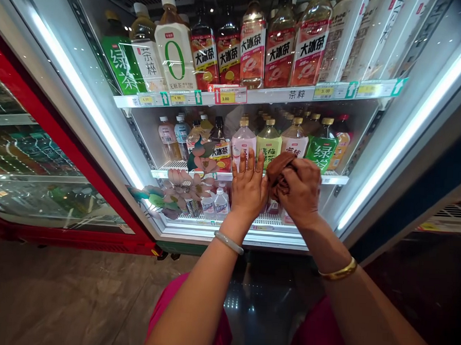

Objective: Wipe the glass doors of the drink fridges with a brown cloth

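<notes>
My left hand (248,188) is flat with its fingers stretched upward, and it seems to rest on the glass front of a drinks cooler. Bunched in my right hand (301,189) is a brown cloth (280,167), held up close beside the left fingers. Flower decals (187,188) show on the glass to the left of my hands. Behind the hands, a pink-labelled bottle (243,141), a light green bottle (270,140) and a green-labelled bottle (322,146) stand on the middle shelf, partly covered by my fingers and the cloth.
Large tea bottles (280,51) line the upper shelf above a price rail (265,94). Small white bottles (221,200) stand low in the cooler. Bright light strips (414,130) run down both sides. A red-framed cooler (109,187) adjoins at left, over a brown tiled floor (73,293).
</notes>
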The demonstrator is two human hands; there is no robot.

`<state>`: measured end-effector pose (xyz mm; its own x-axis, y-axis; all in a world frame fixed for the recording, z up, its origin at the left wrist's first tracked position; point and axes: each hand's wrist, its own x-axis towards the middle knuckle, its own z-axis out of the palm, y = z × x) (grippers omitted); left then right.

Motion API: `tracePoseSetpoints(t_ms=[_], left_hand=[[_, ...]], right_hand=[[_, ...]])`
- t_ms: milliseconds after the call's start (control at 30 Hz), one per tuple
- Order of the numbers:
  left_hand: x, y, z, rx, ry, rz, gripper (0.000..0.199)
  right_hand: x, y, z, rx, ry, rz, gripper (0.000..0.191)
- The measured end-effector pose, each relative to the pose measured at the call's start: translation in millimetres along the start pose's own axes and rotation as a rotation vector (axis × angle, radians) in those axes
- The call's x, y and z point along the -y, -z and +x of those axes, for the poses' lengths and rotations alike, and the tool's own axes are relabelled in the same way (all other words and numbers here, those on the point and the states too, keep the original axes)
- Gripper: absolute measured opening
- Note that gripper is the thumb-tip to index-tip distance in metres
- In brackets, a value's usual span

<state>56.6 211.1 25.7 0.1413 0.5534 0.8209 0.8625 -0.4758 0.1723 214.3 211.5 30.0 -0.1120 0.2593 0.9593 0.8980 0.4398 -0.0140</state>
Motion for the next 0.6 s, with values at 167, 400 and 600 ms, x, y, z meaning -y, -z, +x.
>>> tracePoseSetpoints(t_ms=[167, 400, 600], left_hand=[[-5, -5.7, 1, -0.022, 0.011, 0.031, 0.060], [-2, -11.9, 1, -0.015, 0.025, 0.027, 0.068], [-5, -13.9, 1, -0.054, 0.007, 0.036, 0.069]], right_hand=[[-23, 10, 5, -0.129, -0.202, -0.042, 0.031], [9, 0, -10, 0.081, 0.043, 0.059, 0.025], [-35, 14, 3, -0.165, -0.245, 0.023, 0.048]])
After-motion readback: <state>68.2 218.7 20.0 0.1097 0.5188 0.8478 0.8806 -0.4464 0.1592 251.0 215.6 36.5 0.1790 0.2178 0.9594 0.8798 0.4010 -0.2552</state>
